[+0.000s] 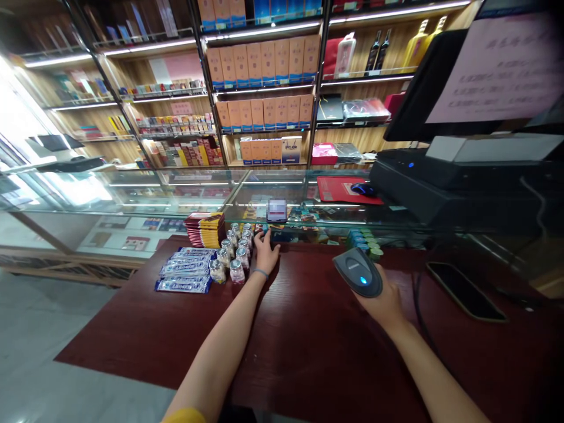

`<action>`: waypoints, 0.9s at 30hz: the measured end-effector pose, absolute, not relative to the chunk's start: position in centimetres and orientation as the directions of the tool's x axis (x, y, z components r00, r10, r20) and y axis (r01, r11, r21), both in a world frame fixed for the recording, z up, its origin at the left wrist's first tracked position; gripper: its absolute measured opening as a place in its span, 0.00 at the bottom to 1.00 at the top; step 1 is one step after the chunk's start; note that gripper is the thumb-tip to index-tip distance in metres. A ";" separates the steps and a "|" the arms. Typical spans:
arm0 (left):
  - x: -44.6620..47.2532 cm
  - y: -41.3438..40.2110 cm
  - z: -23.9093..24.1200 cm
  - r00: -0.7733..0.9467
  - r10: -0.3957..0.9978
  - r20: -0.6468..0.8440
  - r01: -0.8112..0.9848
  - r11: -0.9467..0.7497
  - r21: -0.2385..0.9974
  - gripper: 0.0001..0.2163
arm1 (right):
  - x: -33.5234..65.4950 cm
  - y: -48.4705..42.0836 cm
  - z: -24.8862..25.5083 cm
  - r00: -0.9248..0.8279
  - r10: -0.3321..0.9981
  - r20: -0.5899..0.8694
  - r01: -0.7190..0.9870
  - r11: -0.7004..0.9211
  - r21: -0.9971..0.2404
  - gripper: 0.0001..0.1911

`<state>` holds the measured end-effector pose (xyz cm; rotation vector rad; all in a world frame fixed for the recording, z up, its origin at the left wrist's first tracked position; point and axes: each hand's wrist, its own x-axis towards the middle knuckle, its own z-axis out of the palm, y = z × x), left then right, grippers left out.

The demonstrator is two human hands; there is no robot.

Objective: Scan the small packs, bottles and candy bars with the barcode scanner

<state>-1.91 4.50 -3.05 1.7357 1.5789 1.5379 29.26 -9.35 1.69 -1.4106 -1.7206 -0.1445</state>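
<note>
My right hand (388, 302) is wrapped round a dark grey barcode scanner (359, 273) with a lit blue light, held above the brown counter. My left hand (267, 255) reaches to the counter's back edge, fingers stretched forward and thumb apart. It is right beside two rows of small lidded jars (237, 270) of pale and pink sweets. A small teal item shows at its fingertips; whether they touch it is unclear. Left of the jars lie several blue-and-white wrapped bars (185, 273). Behind these stands a stack of red and yellow packets (205, 229).
A glass display case (194, 197) borders the counter's far side, with a small screen (277, 210) at its edge. Green-lidded containers (365, 244) stand behind the scanner. At right are a black phone (467, 291), a cable and a monitor (423, 88). Stocked shelves line the wall.
</note>
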 end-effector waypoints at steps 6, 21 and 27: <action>-2.0 4.5 -3.2 -0.176 0.852 0.493 0.489 -0.359 0.795 0.27 | 29.4 -9.2 1.2 0.045 0.732 0.679 0.852 0.326 -0.409 0.22; -1.8 3.3 -1.0 -0.125 0.864 0.488 0.221 -0.455 0.863 0.17 | 29.6 -9.2 1.5 0.078 0.715 0.695 0.846 0.322 -0.426 0.21; -0.2 2.5 0.5 -0.073 0.962 0.261 -0.333 -0.271 0.903 0.19 | 29.2 -9.5 2.3 0.062 0.708 0.704 0.849 0.333 -0.409 0.21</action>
